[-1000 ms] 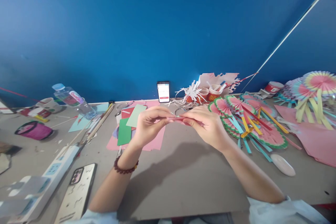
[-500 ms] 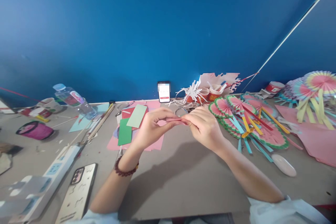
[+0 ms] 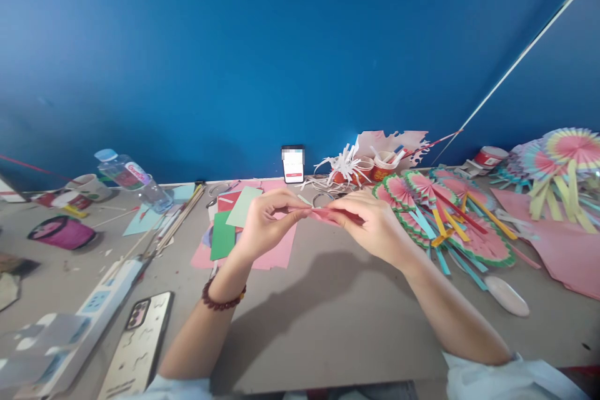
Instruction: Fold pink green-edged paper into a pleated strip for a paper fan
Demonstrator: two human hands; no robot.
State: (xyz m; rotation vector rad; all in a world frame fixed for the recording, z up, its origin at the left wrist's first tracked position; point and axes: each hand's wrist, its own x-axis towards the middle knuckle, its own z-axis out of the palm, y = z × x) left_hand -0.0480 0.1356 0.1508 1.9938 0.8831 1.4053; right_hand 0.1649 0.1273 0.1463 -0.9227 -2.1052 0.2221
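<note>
A folded piece of pink paper (image 3: 327, 215) is stretched between my two hands above the middle of the table. My left hand (image 3: 270, 224) pinches its left end between thumb and fingers; a beaded bracelet circles that wrist. At the other end, my right hand (image 3: 370, 220) grips the paper, thumb below and fingers on top, partly covering it. Behind my left hand lie a pale green sheet (image 3: 242, 205), a dark green sheet (image 3: 223, 235) and larger pink sheets (image 3: 277, 252). Pleated paper fans (image 3: 473, 234) with coloured strips lie to the right of my right hand.
A phone (image 3: 293, 164) leans on the blue wall. Paper cups (image 3: 383, 165) and white strips (image 3: 345, 164) stand beside it. Leftward are a bottle (image 3: 135, 178), wooden sticks (image 3: 180, 219), a power strip (image 3: 96, 303) and another phone (image 3: 138, 344). A white oval object (image 3: 507, 295) lies right.
My hands have drawn slightly apart, the left moving left and the right shifting a little right. More of the pink paper shows between them, somewhat opened at the right end.
</note>
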